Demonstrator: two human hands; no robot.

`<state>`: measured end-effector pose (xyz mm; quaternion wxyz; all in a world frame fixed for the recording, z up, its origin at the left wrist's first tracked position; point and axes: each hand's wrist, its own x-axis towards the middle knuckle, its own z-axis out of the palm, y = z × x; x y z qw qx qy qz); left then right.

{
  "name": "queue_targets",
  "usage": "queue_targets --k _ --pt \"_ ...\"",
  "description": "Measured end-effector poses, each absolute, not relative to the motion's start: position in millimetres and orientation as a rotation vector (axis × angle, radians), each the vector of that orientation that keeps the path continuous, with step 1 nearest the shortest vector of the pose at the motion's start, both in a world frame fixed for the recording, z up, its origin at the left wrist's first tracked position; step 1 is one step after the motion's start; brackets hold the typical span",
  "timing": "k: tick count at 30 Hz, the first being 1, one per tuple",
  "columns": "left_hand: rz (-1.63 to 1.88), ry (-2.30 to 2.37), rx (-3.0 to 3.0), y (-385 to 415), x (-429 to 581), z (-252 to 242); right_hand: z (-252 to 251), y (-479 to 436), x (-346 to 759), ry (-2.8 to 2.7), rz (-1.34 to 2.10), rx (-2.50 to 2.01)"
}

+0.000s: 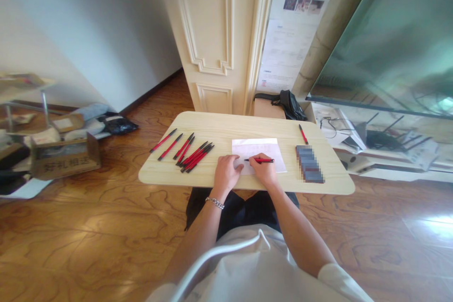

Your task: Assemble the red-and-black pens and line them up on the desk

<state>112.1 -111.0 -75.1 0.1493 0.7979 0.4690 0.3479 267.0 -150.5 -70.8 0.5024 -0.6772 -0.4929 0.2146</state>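
"What's nearest?"

"The right grip (264, 170), pinching a red-and-black pen (259, 161) between thumb and fingers, its tip over a white sheet of paper (258, 151)."

"And the left grip (226, 173)?"

"Lying open on the sheet's left edge, holding nothing, with a silver chain bracelet (214, 203) on the wrist."

"What's further along the surface (244, 125)?"

"A row of red pens (193, 153) to the left; a single red pen (303, 134) and a pixelated stack (310, 164) to the right. A black bag (288, 104) sits beyond."

"Any readable writing?"

"好礼相送, on a cardboard box (65, 158) at far left. The pens show no legible label."
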Motion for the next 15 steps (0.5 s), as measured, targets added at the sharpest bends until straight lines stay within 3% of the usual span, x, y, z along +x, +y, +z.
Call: queue_targets --k 15 --pt "1.047 1.319 2.269 -110.0 112.6 -77.4 -69.6 -148.9 271.1 -1.043 0.586 -1.572"
